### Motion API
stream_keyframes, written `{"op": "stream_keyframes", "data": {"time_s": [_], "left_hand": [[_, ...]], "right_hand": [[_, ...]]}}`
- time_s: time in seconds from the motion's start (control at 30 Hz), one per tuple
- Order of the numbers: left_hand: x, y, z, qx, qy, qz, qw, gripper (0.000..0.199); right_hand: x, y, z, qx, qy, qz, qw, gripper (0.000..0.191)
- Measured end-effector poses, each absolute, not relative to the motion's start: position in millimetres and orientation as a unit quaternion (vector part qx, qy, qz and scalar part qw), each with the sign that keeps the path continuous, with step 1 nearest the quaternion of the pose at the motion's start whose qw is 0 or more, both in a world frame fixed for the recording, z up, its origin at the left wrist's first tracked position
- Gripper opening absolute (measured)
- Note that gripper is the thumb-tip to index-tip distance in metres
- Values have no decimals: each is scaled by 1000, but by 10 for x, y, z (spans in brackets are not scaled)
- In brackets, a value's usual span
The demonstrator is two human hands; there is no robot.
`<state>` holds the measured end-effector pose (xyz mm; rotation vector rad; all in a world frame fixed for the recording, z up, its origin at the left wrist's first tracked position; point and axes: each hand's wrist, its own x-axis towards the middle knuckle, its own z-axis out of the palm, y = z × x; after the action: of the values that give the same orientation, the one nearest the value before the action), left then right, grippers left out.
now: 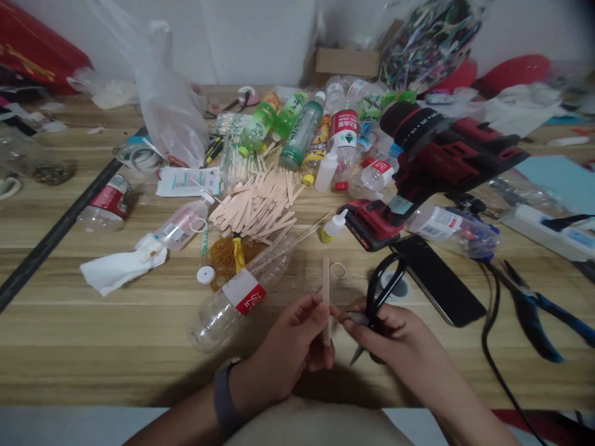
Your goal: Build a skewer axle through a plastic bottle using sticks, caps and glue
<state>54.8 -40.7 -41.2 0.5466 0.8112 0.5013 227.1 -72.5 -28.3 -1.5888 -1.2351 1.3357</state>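
Between the thumb and fingers of my left hand [302, 334] is a flat wooden craft stick [326, 279], held upright. My right hand [395, 334] is closed on black-handled scissors [383, 285], whose blades point down toward me. The right fingertips come close to the stick; whether they touch it I cannot tell. Just beyond the stick, a thin ring [338, 271] lies on the table. A pile of craft sticks [258, 204] is spread farther back. Left of my hands, a clear plastic bottle [227, 313] with a red and white label lies on its side.
A red and black cordless drill [432, 167] stands at the right. Near it are a black phone [437, 282], blue-handled pliers [534, 310] and a cable. Several bottles [302, 133] lie behind the sticks. Rubber bands [222, 257] and a small glue bottle [333, 227] are on the table [116, 347].
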Motion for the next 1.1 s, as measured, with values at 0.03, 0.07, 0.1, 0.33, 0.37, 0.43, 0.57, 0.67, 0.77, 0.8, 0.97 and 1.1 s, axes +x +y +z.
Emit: {"op": "stream_keyframes", "data": {"time_s": [0.03,0.07,0.1,0.33,0.37,0.43,0.57,0.67,0.77,0.8,0.97,1.1], "left_hand": [[555,-408,-419,257,384,240,854,58],[561,-408,-427,258,379,241,855,58],[565,-408,-435,259,373,243,857,58],[589,-423,-518,229,345,251,875,53],[594,-428,-530,228,341,254,876,53],[604,-439,-553,226,325,262,880,52],[625,-458,-599,216,293,274,890,51],[639,-472,-629,206,271,270,901,54],[648,-488,-641,199,248,267,910,54],[649,-493,-639,197,245,269,911,53],[652,-515,-618,171,239,286,912,46],[655,-524,-631,169,236,281,915,46]], "right_hand": [[2231,-716,-275,-600,-473,537,358,18],[2192,-706,-263,-585,-462,560,362,17],[2157,-696,-251,-569,-447,586,365,16],[2068,-663,-213,-525,-406,653,365,17],[2066,-664,-216,-527,-405,652,365,16],[2059,-671,-220,-527,-401,654,367,17],[2068,-703,-236,-526,-435,633,366,20],[2112,-742,-279,-534,-506,581,349,22],[2150,-780,-338,-553,-557,508,355,16],[2154,-790,-353,-559,-565,485,364,15],[2110,-809,-354,-564,-593,426,385,14],[2068,-810,-312,-564,-598,412,392,16]]}}
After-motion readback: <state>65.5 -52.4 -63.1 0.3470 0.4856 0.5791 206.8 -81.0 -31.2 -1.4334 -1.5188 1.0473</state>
